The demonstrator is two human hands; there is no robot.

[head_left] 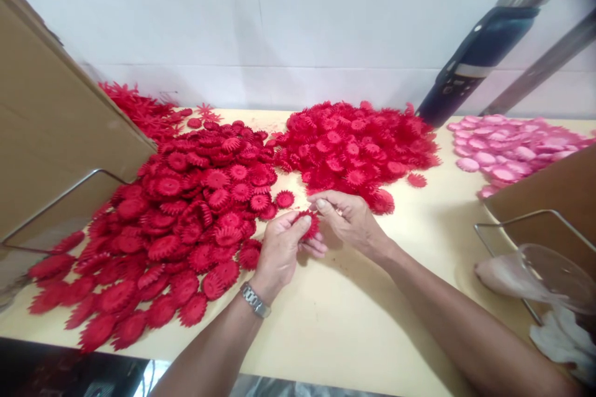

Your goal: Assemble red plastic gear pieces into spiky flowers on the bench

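My left hand (282,248), with a metal-band watch (255,301) at its wrist, grips a red fringed disc (309,225) between thumb and fingers. Just right of that disc, my right hand (349,218) is closed in a pinch. Whatever lies between its fingertips is too small to make out. To the left of my hands spreads a big heap of dark red discs (186,223) with curled, notched edges. Behind my right hand is a heap of brighter red fringed discs (358,142). A single red disc (285,199) lies close to my left hand.
Red star-shaped pieces (139,115) lie at the back left. Pink discs (512,149) are at the right. Cardboard boxes (60,93) flank the table (316,329). A clear plastic cup (549,276) lies tipped over by a white tissue (565,338). A dark upright post (479,62) stands near the wall.
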